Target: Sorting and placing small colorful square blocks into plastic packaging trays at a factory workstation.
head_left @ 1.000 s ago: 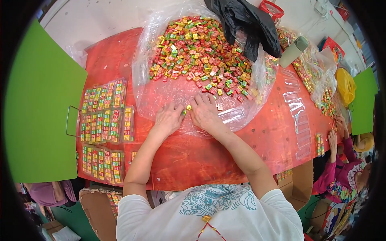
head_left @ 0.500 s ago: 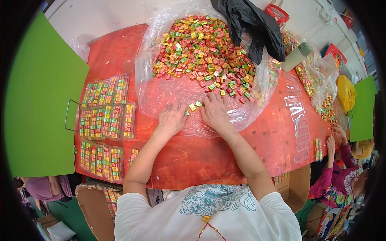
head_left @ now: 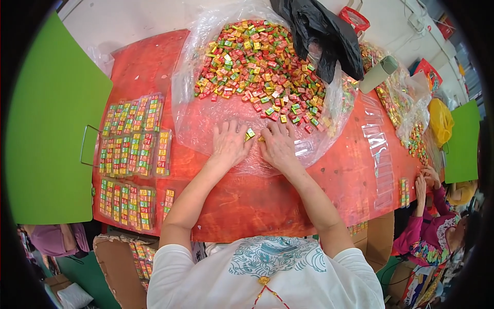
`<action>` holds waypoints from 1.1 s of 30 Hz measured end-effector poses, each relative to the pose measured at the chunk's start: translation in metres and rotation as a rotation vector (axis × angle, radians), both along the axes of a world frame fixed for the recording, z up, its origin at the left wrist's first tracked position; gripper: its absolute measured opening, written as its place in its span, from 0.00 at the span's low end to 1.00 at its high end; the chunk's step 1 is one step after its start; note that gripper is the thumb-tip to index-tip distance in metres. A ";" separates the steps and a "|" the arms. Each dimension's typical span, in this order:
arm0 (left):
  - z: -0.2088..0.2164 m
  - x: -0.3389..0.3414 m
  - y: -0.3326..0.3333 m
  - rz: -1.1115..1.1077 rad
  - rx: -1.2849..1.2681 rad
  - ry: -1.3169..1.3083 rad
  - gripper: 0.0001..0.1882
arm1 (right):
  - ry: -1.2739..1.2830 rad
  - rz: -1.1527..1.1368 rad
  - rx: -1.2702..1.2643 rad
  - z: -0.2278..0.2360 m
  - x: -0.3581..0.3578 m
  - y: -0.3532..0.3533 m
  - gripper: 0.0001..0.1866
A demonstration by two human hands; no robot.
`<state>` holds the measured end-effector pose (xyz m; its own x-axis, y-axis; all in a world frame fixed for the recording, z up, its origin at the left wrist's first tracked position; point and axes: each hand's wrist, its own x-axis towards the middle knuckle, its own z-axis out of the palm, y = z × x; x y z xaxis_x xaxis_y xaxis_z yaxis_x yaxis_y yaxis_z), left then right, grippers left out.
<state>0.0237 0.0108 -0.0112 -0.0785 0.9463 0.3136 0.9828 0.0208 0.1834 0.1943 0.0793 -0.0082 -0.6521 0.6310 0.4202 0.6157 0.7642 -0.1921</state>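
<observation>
On a clear plastic sheet (head_left: 206, 116) my two hands rest close together, palms down. My left hand (head_left: 230, 143) has its fingers stretched forward and apart. Against its index finger side lie a couple of small yellow-green wrapped blocks (head_left: 249, 134). My right hand (head_left: 278, 148) also lies with fingers spread, and a small yellow block (head_left: 261, 138) shows at its thumb side, partly covered. Beyond my hands spreads a large heap of the same blocks (head_left: 262, 64) in red, yellow, green and orange. A clear plastic tray (head_left: 304, 148) lies beside my right hand.
Filled trays (head_left: 128, 154) stand in rows at the left of the red table (head_left: 247, 216). Empty clear trays (head_left: 378, 149) line the right. A black bag (head_left: 329, 36) and bottle (head_left: 379, 73) lie behind. Another person's hands (head_left: 426, 183) work at the far right.
My left hand has shifted right and a little forward, closing the gap to my right hand. The loose blocks between them now sit closer against my fingers.
</observation>
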 end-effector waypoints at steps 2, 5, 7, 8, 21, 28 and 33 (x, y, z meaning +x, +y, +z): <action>-0.013 0.000 0.008 -0.016 -0.010 0.024 0.24 | 0.011 0.008 -0.002 -0.003 -0.002 0.005 0.12; -0.019 0.001 0.010 -0.039 -0.039 0.043 0.23 | 0.025 0.034 0.005 -0.007 -0.006 0.016 0.12; -0.022 0.000 0.008 -0.037 -0.058 0.040 0.22 | 0.031 0.061 0.014 -0.011 -0.010 0.021 0.12; -0.023 0.000 0.008 -0.041 -0.054 0.034 0.22 | 0.041 0.114 0.010 -0.014 -0.011 0.022 0.12; -0.019 0.016 0.025 -0.134 0.022 -0.045 0.21 | 0.327 0.196 -0.354 -0.010 0.002 0.037 0.25; -0.019 0.011 0.027 -0.073 -0.049 -0.022 0.19 | -0.017 -0.008 -0.075 -0.011 0.020 0.037 0.11; -0.024 0.013 0.024 -0.058 0.027 -0.014 0.19 | 0.003 -0.024 -0.025 -0.013 0.000 0.043 0.08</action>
